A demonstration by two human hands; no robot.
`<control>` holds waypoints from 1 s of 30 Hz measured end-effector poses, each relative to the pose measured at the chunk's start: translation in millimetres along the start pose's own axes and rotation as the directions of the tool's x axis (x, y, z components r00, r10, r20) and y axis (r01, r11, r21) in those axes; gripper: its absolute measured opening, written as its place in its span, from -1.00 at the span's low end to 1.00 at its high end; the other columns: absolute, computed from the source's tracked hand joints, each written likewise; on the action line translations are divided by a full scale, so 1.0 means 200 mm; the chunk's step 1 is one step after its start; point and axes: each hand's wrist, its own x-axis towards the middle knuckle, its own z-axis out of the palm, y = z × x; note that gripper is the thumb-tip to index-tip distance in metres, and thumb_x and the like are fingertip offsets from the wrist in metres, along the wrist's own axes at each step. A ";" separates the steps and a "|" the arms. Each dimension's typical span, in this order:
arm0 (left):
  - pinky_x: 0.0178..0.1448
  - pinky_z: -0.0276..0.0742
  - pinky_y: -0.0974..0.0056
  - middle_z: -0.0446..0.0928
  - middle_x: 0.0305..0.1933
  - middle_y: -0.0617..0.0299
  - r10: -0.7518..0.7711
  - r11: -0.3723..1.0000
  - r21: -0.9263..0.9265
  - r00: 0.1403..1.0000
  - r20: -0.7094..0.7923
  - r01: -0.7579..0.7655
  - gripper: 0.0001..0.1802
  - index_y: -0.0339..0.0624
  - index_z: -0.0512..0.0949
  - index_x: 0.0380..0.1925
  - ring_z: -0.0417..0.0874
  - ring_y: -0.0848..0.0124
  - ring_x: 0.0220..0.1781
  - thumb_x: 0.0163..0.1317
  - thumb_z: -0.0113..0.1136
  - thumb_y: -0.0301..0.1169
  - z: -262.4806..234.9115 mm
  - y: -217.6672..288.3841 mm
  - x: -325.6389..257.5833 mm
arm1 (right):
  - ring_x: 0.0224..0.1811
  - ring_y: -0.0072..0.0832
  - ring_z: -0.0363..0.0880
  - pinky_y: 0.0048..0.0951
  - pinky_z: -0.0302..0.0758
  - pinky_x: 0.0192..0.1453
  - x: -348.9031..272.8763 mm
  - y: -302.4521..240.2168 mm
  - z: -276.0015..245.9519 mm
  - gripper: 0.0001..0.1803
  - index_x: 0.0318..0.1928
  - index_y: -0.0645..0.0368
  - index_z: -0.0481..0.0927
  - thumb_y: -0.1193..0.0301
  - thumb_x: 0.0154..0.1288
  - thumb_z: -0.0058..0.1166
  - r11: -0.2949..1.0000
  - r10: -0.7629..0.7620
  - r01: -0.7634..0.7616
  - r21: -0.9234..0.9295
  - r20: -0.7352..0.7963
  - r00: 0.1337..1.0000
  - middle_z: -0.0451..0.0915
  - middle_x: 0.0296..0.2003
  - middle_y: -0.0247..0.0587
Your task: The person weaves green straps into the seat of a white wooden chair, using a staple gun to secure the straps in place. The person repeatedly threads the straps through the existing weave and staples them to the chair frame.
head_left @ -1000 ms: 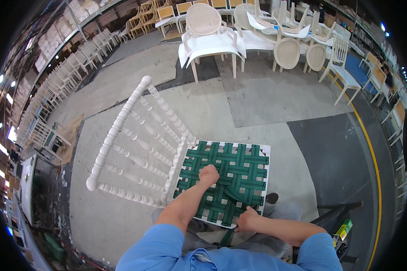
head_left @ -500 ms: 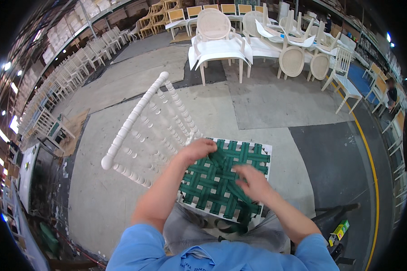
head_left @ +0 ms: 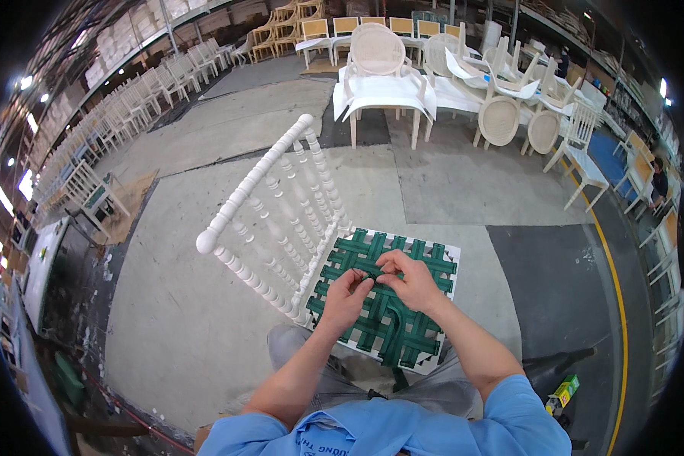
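Note:
A white chair (head_left: 273,220) with a spindle back stands just in front of me, its seat (head_left: 391,300) woven from green webbing straps. Both of my hands are over the middle of the seat, close together. My left hand (head_left: 347,291) pinches a green strap (head_left: 366,273) between fingers and thumb. My right hand (head_left: 409,278) grips the same strap from the other side, fingertips almost touching the left hand. My forearms rise from the bottom edge, with blue sleeves at the shoulders.
Several white and cane-backed chairs (head_left: 441,83) crowd the far side of the concrete floor. Rows of white chairs (head_left: 121,121) line the left. A yellow floor line (head_left: 622,304) runs down the right. A small yellow-green box (head_left: 561,394) lies near my right elbow.
My hands were spread apart on the seat, the right near its front edge. They have come together at the seat's middle and taken hold of a strap. The view has tilted slightly.

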 end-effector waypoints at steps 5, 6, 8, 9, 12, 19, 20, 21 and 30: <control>-0.05 0.45 0.40 0.59 -0.23 0.42 -0.106 0.978 -0.180 0.994 -0.018 0.101 -0.83 -0.30 0.64 -0.09 0.50 0.65 -0.17 0.55 0.23 -0.39 0.01 -0.03 0.00 | -0.09 -0.17 0.74 -0.26 0.64 0.00 -0.02 0.00 0.01 -0.80 -0.04 0.16 0.71 0.47 0.35 0.35 0.998 -0.068 0.068 -0.002 -0.026 0.997 0.75 -0.16 -0.15; -0.05 0.44 0.40 0.59 -0.23 0.42 -0.129 0.976 -0.176 0.992 -0.012 0.125 -0.82 -0.30 0.65 -0.09 0.49 0.65 -0.17 0.56 0.23 -0.38 0.01 -0.03 0.01 | -0.10 -0.22 0.76 -0.29 0.65 0.00 -0.02 0.00 0.00 -0.80 -0.04 0.16 0.73 0.50 0.35 0.36 0.990 -0.125 0.124 -0.061 -0.009 0.992 0.76 -0.16 -0.15; -0.06 0.44 0.40 0.58 -0.24 0.42 -0.159 0.976 -0.152 0.987 0.011 0.158 -0.80 -0.31 0.66 -0.10 0.49 0.64 -0.18 0.56 0.22 -0.37 0.01 -0.02 0.03 | -0.11 -0.26 0.77 -0.30 0.66 0.00 -0.02 0.01 -0.01 -0.80 -0.04 0.16 0.74 0.52 0.34 0.36 0.970 -0.195 0.196 -0.146 0.023 0.981 0.76 -0.17 -0.16; -0.06 0.44 0.40 0.58 -0.25 0.42 -0.164 0.978 -0.127 0.986 0.021 0.166 -0.80 -0.31 0.67 -0.11 0.49 0.64 -0.18 0.56 0.22 -0.37 -0.01 -0.03 0.04 | -0.10 -0.25 0.77 -0.30 0.66 0.00 -0.01 0.01 0.00 -0.80 -0.04 0.15 0.75 0.52 0.34 0.35 0.962 -0.215 0.218 -0.167 0.036 0.976 0.76 -0.17 -0.16; 0.00 0.46 0.41 0.58 -0.20 0.39 -0.202 0.972 -0.109 0.976 0.081 0.210 -0.80 -0.31 0.65 -0.03 0.52 0.63 -0.11 0.53 0.24 -0.38 -0.07 -0.04 0.07 | -0.10 -0.22 0.76 -0.28 0.65 -0.02 0.01 0.00 0.01 -0.81 -0.05 0.15 0.75 0.53 0.33 0.34 0.941 -0.264 0.269 -0.206 0.051 0.963 0.75 -0.17 -0.15; 0.36 0.53 0.24 0.57 0.23 0.07 0.389 0.871 0.368 0.914 -0.113 -0.325 -0.49 -0.26 0.51 0.28 0.60 0.39 0.29 0.34 0.37 -0.55 0.10 0.00 0.02 | -0.08 -0.13 0.69 -0.22 0.62 -0.02 0.00 0.08 -0.04 -0.90 -0.11 0.15 0.71 0.52 0.40 0.26 0.963 -0.196 0.183 -0.197 -0.052 0.979 0.66 -0.13 -0.12; 0.30 0.58 0.19 0.63 0.12 0.09 0.492 0.769 0.502 0.868 -0.067 -0.397 -0.52 -0.25 0.58 0.21 0.67 0.31 0.22 0.28 0.41 -0.54 0.12 0.02 0.04 | -0.08 -0.14 0.69 -0.23 0.62 -0.02 -0.01 0.09 -0.04 -0.90 -0.11 0.15 0.71 0.53 0.40 0.26 0.967 -0.173 0.159 -0.198 -0.059 0.983 0.64 -0.11 -0.12; 0.24 0.59 0.20 0.65 0.07 0.13 0.499 0.774 0.483 0.864 -0.067 -0.409 -0.58 -0.26 0.61 0.16 0.68 0.34 0.16 0.30 0.41 -0.51 0.10 -0.01 0.05 | -0.07 -0.15 0.69 -0.25 0.62 -0.01 0.01 0.07 -0.02 -0.91 -0.11 0.16 0.71 0.53 0.40 0.25 0.970 -0.170 0.156 -0.184 -0.057 0.984 0.63 -0.08 -0.12; 0.12 0.62 0.29 0.75 -0.05 0.21 -0.356 0.802 -0.471 0.927 0.117 0.368 -0.69 -0.23 0.65 0.10 0.70 0.49 0.02 0.57 0.25 -0.22 0.21 -0.62 -0.05 | -0.12 -0.22 0.67 -0.27 0.59 0.01 0.12 0.38 0.04 -0.91 -0.12 0.17 0.73 0.48 0.42 0.28 0.977 0.153 -0.109 -0.182 0.248 0.957 0.60 -0.14 -0.15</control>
